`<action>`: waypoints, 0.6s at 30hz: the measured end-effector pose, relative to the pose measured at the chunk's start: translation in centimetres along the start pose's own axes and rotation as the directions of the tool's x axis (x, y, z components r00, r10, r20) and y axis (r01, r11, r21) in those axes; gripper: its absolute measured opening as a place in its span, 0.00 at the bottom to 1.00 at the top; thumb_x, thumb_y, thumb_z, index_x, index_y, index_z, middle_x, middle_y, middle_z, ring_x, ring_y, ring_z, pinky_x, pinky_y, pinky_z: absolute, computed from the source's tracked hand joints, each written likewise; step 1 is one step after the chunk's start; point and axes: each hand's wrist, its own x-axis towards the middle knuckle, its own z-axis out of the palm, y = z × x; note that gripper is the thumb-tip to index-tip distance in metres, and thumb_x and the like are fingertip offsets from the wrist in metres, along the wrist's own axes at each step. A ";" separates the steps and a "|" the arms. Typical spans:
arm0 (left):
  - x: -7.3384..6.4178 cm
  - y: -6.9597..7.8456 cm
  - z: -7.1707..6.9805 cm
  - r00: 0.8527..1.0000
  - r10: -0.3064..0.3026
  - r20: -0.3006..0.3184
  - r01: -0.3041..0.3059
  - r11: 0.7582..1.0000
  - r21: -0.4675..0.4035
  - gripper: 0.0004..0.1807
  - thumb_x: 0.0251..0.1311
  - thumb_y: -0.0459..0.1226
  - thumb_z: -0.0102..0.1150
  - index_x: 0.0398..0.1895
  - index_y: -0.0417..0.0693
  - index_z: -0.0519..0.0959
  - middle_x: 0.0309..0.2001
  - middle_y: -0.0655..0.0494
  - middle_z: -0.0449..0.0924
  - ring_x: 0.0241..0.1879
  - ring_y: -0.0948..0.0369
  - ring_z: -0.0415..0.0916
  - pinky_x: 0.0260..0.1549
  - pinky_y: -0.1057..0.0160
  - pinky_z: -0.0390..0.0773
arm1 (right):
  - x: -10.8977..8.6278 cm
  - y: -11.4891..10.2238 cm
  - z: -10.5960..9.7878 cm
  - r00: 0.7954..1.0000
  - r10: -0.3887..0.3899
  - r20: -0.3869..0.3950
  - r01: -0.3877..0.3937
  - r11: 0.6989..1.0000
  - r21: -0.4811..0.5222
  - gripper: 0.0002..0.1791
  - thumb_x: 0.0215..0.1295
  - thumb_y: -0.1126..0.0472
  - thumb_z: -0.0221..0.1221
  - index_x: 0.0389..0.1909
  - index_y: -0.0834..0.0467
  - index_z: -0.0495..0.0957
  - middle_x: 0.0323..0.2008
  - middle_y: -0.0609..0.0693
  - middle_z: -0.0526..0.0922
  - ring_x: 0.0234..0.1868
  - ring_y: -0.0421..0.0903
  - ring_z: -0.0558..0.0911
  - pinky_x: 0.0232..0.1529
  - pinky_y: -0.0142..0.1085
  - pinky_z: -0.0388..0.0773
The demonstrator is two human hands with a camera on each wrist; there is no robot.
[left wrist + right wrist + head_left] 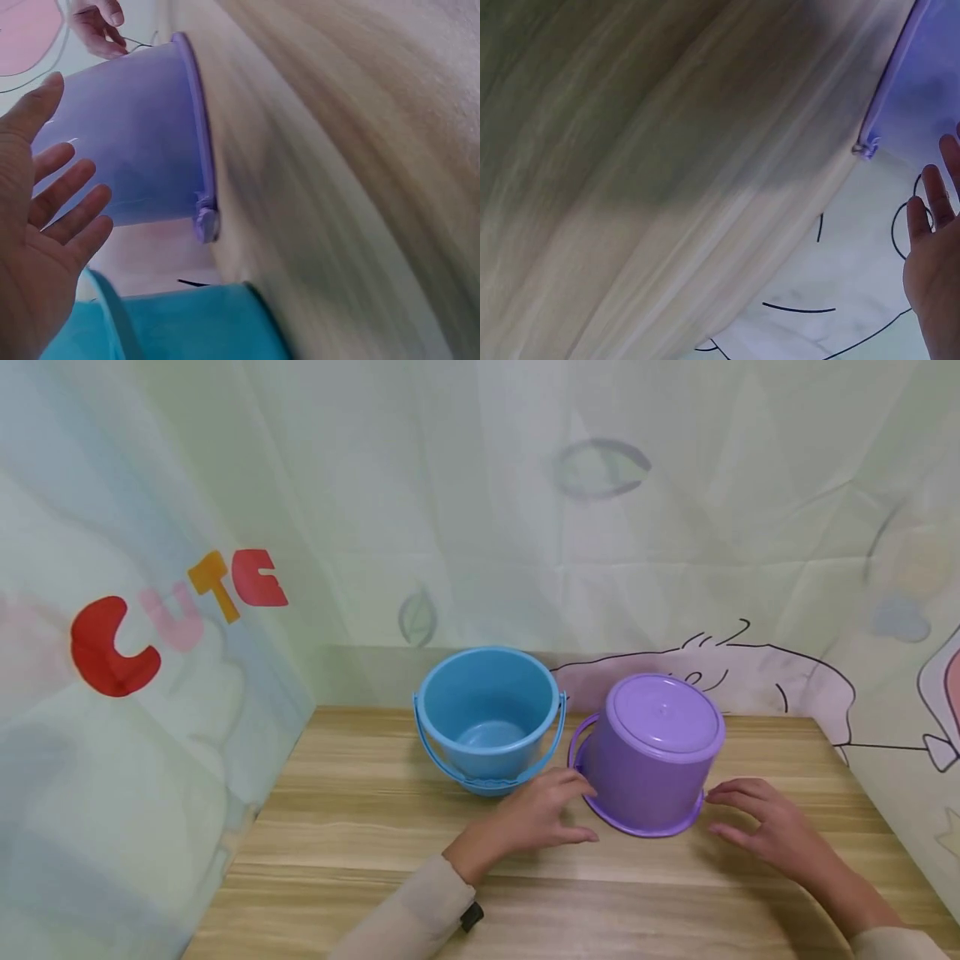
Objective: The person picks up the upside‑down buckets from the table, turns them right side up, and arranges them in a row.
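Observation:
A purple bucket point(652, 768) stands upside down on the wooden table, its base facing up and its handle out to the left. On its left side is my left hand point(543, 814), fingers spread and relaxed, holding nothing; the left wrist view shows the palm turned toward the purple wall point(142, 135). My right hand point(772, 827) is at the bucket's right side, fingertips close to the rim, thumb apart, nothing in its grasp. Upright to the left stands a blue bucket point(487, 710), its handle hanging down in front. Its inside shows only a bare bottom.
The wood-grain table point(360, 860) reaches back to a printed cloth point(487, 527) that hangs behind and along both sides. Both buckets stand near the table's back edge, close beside each other.

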 end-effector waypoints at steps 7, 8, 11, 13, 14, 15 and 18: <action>0.9 -0.5 1.3 0.995 -0.068 0.071 0.064 0.996 0.067 0.26 0.58 0.54 0.74 0.53 0.48 0.85 0.51 0.59 0.83 0.53 0.64 0.80 0.54 0.72 0.78 | -0.4 1.6 0.8 0.999 -0.029 0.026 0.030 0.999 -0.023 0.19 0.47 0.50 0.78 0.38 0.55 0.89 0.41 0.49 0.87 0.48 0.41 0.79 0.66 0.13 0.57; 1.0 -0.6 1.4 0.993 -0.081 0.083 0.074 0.994 0.077 0.26 0.58 0.55 0.74 0.52 0.48 0.85 0.51 0.59 0.83 0.52 0.65 0.80 0.54 0.72 0.78 | -0.4 1.7 0.9 0.999 -0.026 0.034 0.027 0.999 -0.032 0.19 0.42 0.53 0.79 0.38 0.54 0.89 0.40 0.48 0.88 0.47 0.41 0.79 0.65 0.13 0.57; 1.3 -0.7 1.7 0.988 -0.104 0.115 0.092 0.990 0.107 0.25 0.59 0.55 0.73 0.52 0.49 0.86 0.50 0.60 0.83 0.52 0.66 0.79 0.53 0.73 0.78 | -0.3 1.9 1.2 0.998 -0.018 0.057 0.021 0.998 -0.054 0.22 0.33 0.60 0.80 0.37 0.53 0.89 0.40 0.47 0.88 0.46 0.43 0.80 0.64 0.13 0.58; 1.5 -0.6 1.7 0.984 -0.118 0.134 0.101 0.986 0.129 0.25 0.59 0.55 0.73 0.52 0.50 0.86 0.51 0.60 0.83 0.52 0.65 0.79 0.53 0.72 0.78 | -0.3 2.0 1.4 0.997 -0.014 0.070 0.019 0.997 -0.071 0.23 0.32 0.60 0.81 0.37 0.53 0.89 0.40 0.47 0.88 0.45 0.45 0.80 0.63 0.13 0.59; 1.6 -0.7 1.8 0.982 -0.123 0.141 0.103 0.985 0.141 0.25 0.59 0.55 0.73 0.52 0.51 0.86 0.51 0.61 0.83 0.53 0.65 0.79 0.53 0.72 0.78 | -0.2 2.0 1.4 0.997 -0.011 0.077 0.017 0.997 -0.076 0.23 0.32 0.60 0.81 0.36 0.53 0.89 0.40 0.47 0.88 0.45 0.46 0.81 0.63 0.13 0.59; 1.7 -0.7 1.8 0.981 -0.128 0.149 0.105 0.983 0.151 0.25 0.59 0.55 0.72 0.53 0.51 0.86 0.51 0.61 0.83 0.53 0.65 0.79 0.53 0.71 0.78 | -0.2 2.0 1.5 0.996 -0.004 0.084 0.011 0.997 -0.081 0.22 0.32 0.60 0.81 0.36 0.53 0.89 0.40 0.46 0.88 0.45 0.47 0.81 0.63 0.14 0.60; 1.9 -0.8 2.1 0.975 -0.145 0.168 0.115 0.978 0.176 0.24 0.60 0.56 0.72 0.53 0.52 0.86 0.52 0.61 0.83 0.54 0.65 0.78 0.54 0.70 0.78 | -0.2 2.1 1.8 0.995 0.016 0.102 -0.006 0.995 -0.101 0.21 0.33 0.59 0.81 0.35 0.52 0.89 0.40 0.46 0.89 0.44 0.48 0.81 0.60 0.16 0.63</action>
